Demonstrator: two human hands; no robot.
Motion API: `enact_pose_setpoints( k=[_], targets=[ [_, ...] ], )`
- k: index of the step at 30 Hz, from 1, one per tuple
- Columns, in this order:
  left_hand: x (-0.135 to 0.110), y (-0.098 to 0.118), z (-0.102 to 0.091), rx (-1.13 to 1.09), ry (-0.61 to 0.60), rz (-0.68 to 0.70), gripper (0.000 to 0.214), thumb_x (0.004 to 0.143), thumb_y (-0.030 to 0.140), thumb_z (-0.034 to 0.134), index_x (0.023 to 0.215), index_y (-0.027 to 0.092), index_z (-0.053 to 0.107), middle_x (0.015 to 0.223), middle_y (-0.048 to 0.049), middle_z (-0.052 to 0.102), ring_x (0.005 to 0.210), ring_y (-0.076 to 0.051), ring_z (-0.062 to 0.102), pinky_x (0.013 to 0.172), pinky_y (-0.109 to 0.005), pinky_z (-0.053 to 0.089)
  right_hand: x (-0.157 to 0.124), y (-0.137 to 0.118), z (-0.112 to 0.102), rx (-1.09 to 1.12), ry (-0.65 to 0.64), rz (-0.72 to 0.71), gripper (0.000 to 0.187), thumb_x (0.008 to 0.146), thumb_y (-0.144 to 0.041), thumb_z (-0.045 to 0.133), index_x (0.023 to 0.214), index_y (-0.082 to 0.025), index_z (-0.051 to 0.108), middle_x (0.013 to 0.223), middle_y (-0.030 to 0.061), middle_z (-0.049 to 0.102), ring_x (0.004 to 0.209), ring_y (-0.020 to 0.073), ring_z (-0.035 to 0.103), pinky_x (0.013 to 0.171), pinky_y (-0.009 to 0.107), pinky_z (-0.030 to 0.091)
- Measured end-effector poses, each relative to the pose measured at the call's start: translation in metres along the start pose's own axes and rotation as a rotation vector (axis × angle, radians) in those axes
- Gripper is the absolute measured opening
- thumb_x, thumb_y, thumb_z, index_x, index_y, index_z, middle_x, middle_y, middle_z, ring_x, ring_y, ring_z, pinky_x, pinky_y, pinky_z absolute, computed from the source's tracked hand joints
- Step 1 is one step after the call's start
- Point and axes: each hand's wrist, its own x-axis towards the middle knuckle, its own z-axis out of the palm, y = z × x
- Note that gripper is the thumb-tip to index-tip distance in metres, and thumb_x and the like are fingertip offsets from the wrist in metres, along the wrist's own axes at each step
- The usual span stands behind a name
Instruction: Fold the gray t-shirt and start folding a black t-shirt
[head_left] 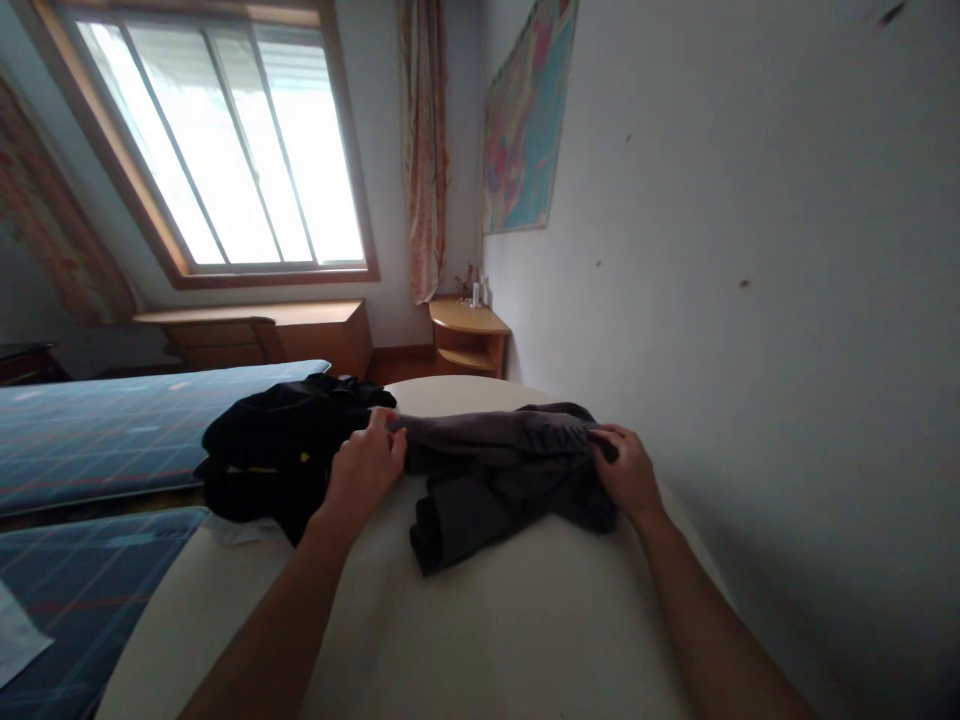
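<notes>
A dark grey garment (pixel 510 460) lies stretched sideways across a cream round-edged table (pixel 480 620). Its cloth is gathered near the right end, and a flat folded part reaches toward me at the lower left; whether it is trousers or a top I cannot tell. My left hand (pixel 367 460) pinches the garment's left end. At the other end, the fingers of my right hand (pixel 626 470) are closed on the gathered cloth. Just left of my left hand is a heap of black clothing (pixel 270 450) with small yellow marks.
Blue plaid mattresses (pixel 150 420) lie to the left, with a white sheet-like item (pixel 19 635) on the nearer one. A bare wall (pixel 750 250) rises close on the right. Beyond the table stand a corner shelf (pixel 469 318) and a wooden desk (pixel 315 320) under the window.
</notes>
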Motion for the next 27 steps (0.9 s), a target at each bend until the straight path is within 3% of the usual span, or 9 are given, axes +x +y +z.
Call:
enact_pose_setpoints(
  k=[4, 7, 10, 13, 16, 18, 21, 23, 27],
  targets=[
    [-0.010, 0.012, 0.026, -0.099, -0.195, 0.322, 0.048, 0.093, 0.030, 0.060, 0.139, 0.026, 0.050, 0.130, -0.0095, 0.066, 0.114, -0.027, 0.065, 0.093, -0.033, 0.049, -0.004, 0.006, 0.013, 0.052, -0.162, -0.113, 0.040, 0.081, -0.038, 0.057, 0.112, -0.016, 0.068, 0.133, 0.0168, 0.057, 0.127, 0.0305, 0.051, 0.113, 0.051, 0.036],
    [-0.013, 0.009, 0.042, -0.048, -0.229, 0.375, 0.055, 0.093, 0.030, 0.060, 0.146, 0.031, 0.046, 0.152, -0.0096, 0.046, 0.127, -0.028, 0.057, 0.101, -0.036, 0.046, -0.009, 0.008, 0.014, 0.074, -0.292, -0.145, 0.045, 0.079, -0.040, 0.063, 0.117, -0.018, 0.068, 0.150, 0.0152, 0.044, 0.143, 0.0332, 0.034, 0.119, 0.053, 0.027],
    [-0.012, 0.004, 0.053, -0.012, -0.163, 0.356, 0.040, 0.096, 0.027, 0.053, 0.136, 0.028, 0.058, 0.148, -0.0076, 0.051, 0.125, -0.025, 0.058, 0.096, -0.032, 0.049, -0.014, 0.011, 0.014, 0.081, -0.451, -0.128, 0.061, 0.070, -0.040, 0.075, 0.127, -0.023, 0.065, 0.158, 0.0119, 0.033, 0.149, 0.0372, 0.020, 0.119, 0.058, 0.024],
    [-0.010, 0.001, 0.059, 0.008, -0.179, 0.373, 0.026, 0.095, 0.026, 0.054, 0.116, 0.027, 0.070, 0.122, -0.0047, 0.069, 0.110, -0.023, 0.065, 0.087, -0.029, 0.050, -0.016, 0.015, 0.014, 0.076, -0.509, -0.138, 0.051, 0.072, -0.038, 0.076, 0.121, -0.025, 0.070, 0.156, 0.0106, 0.038, 0.148, 0.0377, 0.025, 0.119, 0.059, 0.024],
    [-0.005, -0.002, 0.058, -0.013, -0.195, 0.309, 0.019, 0.093, 0.026, 0.056, 0.102, 0.027, 0.072, 0.108, -0.0036, 0.074, 0.101, -0.024, 0.069, 0.081, -0.030, 0.050, -0.015, 0.016, 0.015, 0.065, -0.490, -0.163, 0.028, 0.078, -0.034, 0.069, 0.102, -0.022, 0.075, 0.149, 0.0107, 0.048, 0.144, 0.0361, 0.034, 0.119, 0.057, 0.025],
    [0.002, -0.007, 0.053, -0.116, -0.134, 0.205, 0.020, 0.095, 0.027, 0.052, 0.102, 0.024, 0.070, 0.102, -0.0053, 0.074, 0.095, -0.023, 0.070, 0.078, -0.029, 0.050, -0.011, 0.015, 0.013, 0.074, -0.451, -0.153, 0.020, 0.081, -0.033, 0.064, 0.092, -0.020, 0.074, 0.143, 0.0122, 0.054, 0.140, 0.0347, 0.040, 0.117, 0.055, 0.030],
    [0.017, -0.021, 0.042, -0.403, 0.037, 0.003, 0.022, 0.096, 0.027, 0.048, 0.107, 0.019, 0.066, 0.089, -0.0061, 0.074, 0.078, -0.020, 0.072, 0.071, -0.027, 0.051, -0.003, 0.007, 0.005, 0.098, -0.268, -0.092, 0.025, 0.089, -0.038, 0.054, 0.090, -0.019, 0.070, 0.130, 0.0143, 0.063, 0.126, 0.0305, 0.055, 0.110, 0.052, 0.040],
    [0.027, -0.031, 0.038, -0.610, 0.140, -0.096, 0.023, 0.095, 0.027, 0.048, 0.108, 0.017, 0.064, 0.090, -0.0067, 0.073, 0.071, -0.019, 0.071, 0.066, -0.026, 0.052, 0.001, 0.001, -0.002, 0.086, -0.103, -0.042, 0.031, 0.092, -0.045, 0.050, 0.094, -0.019, 0.068, 0.116, 0.0138, 0.068, 0.111, 0.0281, 0.062, 0.102, 0.048, 0.046],
    [0.037, -0.039, 0.044, -0.808, 0.184, -0.131, 0.026, 0.093, 0.025, 0.050, 0.111, 0.014, 0.065, 0.108, -0.0118, 0.072, 0.085, -0.021, 0.072, 0.069, -0.027, 0.056, 0.004, -0.013, -0.011, -0.022, 0.037, 0.003, 0.039, 0.091, -0.052, 0.049, 0.089, -0.018, 0.067, 0.093, 0.0113, 0.069, 0.090, 0.0265, 0.063, 0.087, 0.043, 0.050]
  ],
)
